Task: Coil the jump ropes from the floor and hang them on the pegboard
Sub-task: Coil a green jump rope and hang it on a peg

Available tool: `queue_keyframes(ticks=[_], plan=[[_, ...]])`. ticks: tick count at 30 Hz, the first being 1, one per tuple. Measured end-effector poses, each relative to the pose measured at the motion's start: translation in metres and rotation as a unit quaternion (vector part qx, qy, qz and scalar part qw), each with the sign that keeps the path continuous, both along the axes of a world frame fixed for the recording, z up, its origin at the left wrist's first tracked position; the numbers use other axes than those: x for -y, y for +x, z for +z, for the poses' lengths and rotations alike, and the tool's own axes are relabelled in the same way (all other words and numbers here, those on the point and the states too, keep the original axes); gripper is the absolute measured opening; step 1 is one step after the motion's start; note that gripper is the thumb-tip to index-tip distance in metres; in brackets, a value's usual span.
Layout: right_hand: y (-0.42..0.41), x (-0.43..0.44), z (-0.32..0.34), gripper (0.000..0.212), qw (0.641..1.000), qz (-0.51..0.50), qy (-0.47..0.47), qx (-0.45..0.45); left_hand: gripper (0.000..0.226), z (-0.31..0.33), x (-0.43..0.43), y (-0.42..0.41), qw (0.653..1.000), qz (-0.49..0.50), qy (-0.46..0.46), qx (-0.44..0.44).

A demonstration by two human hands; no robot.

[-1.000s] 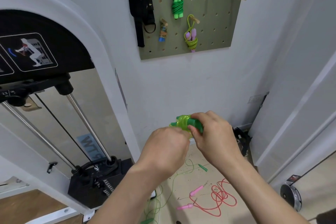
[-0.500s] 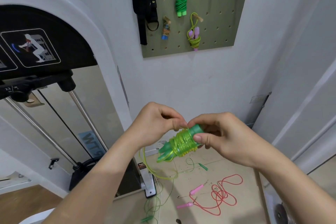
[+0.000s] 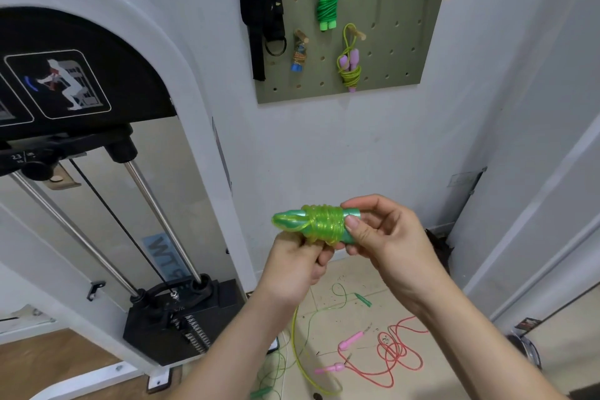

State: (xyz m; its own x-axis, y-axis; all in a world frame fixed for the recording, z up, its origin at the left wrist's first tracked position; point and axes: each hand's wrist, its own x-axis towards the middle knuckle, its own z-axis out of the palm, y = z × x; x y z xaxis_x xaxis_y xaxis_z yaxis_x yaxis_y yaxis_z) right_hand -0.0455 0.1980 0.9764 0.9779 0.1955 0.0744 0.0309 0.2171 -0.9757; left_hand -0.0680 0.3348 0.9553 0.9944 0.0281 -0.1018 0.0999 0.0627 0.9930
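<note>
Head view: we see the green jump rope (image 3: 321, 224), wound round its handles, clamped between both hands. The right hand (image 3: 386, 237) pinches its 3 o'clock end and the left hand (image 3: 293, 269) grips it from 6 o'clock. The pegboard (image 3: 406, 42) at 12 o'clock carries a dark-green coil (image 3: 327, 10) and a yellow coil (image 3: 350, 70). A red rope (image 3: 394, 355) lies on the floor (image 3: 461, 364).

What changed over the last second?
Left hand went from the top of the green jump rope bundle to beneath it; the bundle tipped up to level. Right hand kept gripping its handle end. Red rope on floor, pegboard ropes unchanged.
</note>
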Motion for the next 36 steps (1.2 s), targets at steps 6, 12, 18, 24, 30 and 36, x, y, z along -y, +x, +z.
queue_keyframes(ticks=[6, 12, 18, 24, 30, 36], plan=[[0.013, -0.001, -0.009, 0.013, 0.984, -0.117, -0.127, 0.037, 0.03, -0.014, -0.012, -0.017, 0.841, -0.037, 0.499, 0.203], [0.012, -0.002, -0.017, 0.014, 0.919, -0.158, -0.333, 0.14, 0.014, 0.02, -0.014, -0.015, 0.703, -0.075, 0.661, 0.251], [0.007, -0.005, -0.018, 0.014, 0.866, -0.129, -0.415, 0.248, 0.021, 0.02, -0.029, -0.003, 0.661, -0.044, 0.659, 0.357], [0.0, 0.0, -0.014, 0.014, 0.823, -0.01, -0.478, 0.307, 0.045, 0.031, -0.056, 0.007, 0.675, -0.057, 0.655, 0.336], [-0.005, 0.011, 0.011, 0.009, 0.836, 0.155, -0.433, 0.299, 0.004, 0.039, -0.059, 0.005, 0.877, -0.071, 0.417, 0.227], [-0.002, 0.018, 0.025, 0.008, 0.934, 0.254, -0.208, 0.144, 0.024, 0.02, -0.047, 0.002, 0.987, -0.112, 0.069, 0.09]])
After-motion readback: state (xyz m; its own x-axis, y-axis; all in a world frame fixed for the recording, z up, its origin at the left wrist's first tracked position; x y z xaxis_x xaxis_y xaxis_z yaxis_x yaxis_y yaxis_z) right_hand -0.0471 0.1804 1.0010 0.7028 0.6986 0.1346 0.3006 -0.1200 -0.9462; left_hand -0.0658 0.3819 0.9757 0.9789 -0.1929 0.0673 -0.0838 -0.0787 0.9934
